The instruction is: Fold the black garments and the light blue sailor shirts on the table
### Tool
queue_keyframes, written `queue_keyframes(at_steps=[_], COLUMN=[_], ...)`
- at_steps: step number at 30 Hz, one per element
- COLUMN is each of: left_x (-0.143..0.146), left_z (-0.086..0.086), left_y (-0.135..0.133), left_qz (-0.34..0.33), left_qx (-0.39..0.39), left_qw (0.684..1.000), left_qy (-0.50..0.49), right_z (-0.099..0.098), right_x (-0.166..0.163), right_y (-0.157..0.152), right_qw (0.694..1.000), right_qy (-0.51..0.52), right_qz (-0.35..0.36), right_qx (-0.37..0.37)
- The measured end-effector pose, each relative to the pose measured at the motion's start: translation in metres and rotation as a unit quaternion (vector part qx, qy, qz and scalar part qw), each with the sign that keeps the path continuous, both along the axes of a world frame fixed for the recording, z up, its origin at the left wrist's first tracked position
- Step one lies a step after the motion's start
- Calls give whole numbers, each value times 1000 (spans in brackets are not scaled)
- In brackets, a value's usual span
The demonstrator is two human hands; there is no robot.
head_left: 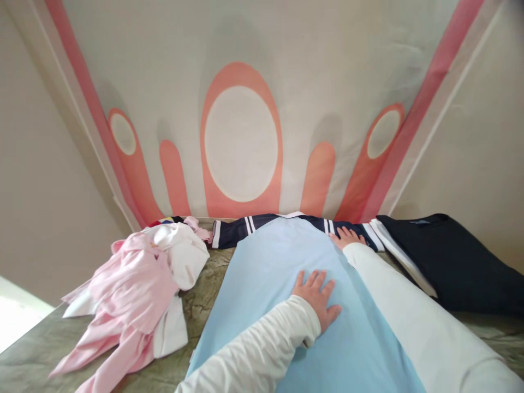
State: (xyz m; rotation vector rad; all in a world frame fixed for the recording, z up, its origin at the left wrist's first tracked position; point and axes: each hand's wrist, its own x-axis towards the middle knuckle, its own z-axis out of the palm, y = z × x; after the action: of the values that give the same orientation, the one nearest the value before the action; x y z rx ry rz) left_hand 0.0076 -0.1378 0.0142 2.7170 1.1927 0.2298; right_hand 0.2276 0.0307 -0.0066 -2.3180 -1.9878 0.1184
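Note:
A light blue shirt with dark navy, white-striped sleeves [270, 267] lies spread out, collar at the far end and sleeves stretched to both sides. My left hand [316, 297] rests flat on the middle of its blue body, fingers spread. Farther up, my right hand [347, 238] lies on the navy sleeve at the right, near the shoulder, with its fingers stretched out. Neither hand grips any cloth. White sleeves cover both my forearms, and the right one hides part of the shirt's right edge.
Left of the shirt is a loose heap of pink and white clothes [131, 284]. Folded black and white garments [446, 262] are stacked at the right. All lie on an olive-green cover [204, 295]. Behind stands a wall hanging with coral arches [241, 207].

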Motion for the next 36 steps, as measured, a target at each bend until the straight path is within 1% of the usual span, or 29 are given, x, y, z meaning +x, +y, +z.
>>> queue_keyframes(at_steps=[3, 5, 8, 10, 12, 14, 15, 17, 18, 19, 21, 24, 26, 28, 32, 36], left_x=[-1, 0, 4, 4, -3, -21, -34, -68, -87, -106, -141, -176, -186, -188, -189, -191], left_z=[-1, -1, -2, -1, 1, 2, 2, 1, 0, -1, -3, -6, -9, -13, -22, -25], left_y=[-1, -1, 7, 20, 41, 66, 78, 99, 107, 113, 120, 123, 124, 126, 129, 133], left_qz=[-7, -9, -12, -20, 5, 84, 129, 210, 234, 251, 281, 295, 313, 319, 316, 310], left_qx=[-7, -11, -13, -27, -37, -16, -2, 13, 11, 13, 15, 22, 41, 53, 66, 72], left_qw=[1000, 1000, 999, 999, 999, 996, 991, 977, 971, 966, 952, 945, 938, 935, 936, 939], left_qy=[-9, -15, -26, -28, -30, -33, -20, 36, 49, 62, 122, 140, 143, 143, 138, 129], right_z=[-1, -8, -22, -28, -30, -30, -29, -26, -24, -23, -20, -15, -13, -13, -14, -14], right_x=[-17, -38, -60, -63, -60, -56, -55, -56, -57, -58, -61, -62, -61, -59, -58, -58], right_y=[-11, -22, -38, -46, -52, -55, -57, -59, -60, -61, -63, -65, -65, -64, -63, -64], right_qw=[999, 994, 975, 966, 963, 962, 962, 963, 964, 964, 964, 962, 962, 963, 964, 964], right_qy=[-9, -14, -18, -15, -14, -15, -16, -18, -19, -20, -19, -12, -11, -13, -17, -19], right_qz=[42, 109, 221, 254, 262, 263, 262, 258, 254, 252, 254, 260, 260, 258, 256, 255], right_qx=[16, 23, 26, 40, 60, 73, 77, 79, 80, 81, 82, 76, 76, 77, 76, 75])
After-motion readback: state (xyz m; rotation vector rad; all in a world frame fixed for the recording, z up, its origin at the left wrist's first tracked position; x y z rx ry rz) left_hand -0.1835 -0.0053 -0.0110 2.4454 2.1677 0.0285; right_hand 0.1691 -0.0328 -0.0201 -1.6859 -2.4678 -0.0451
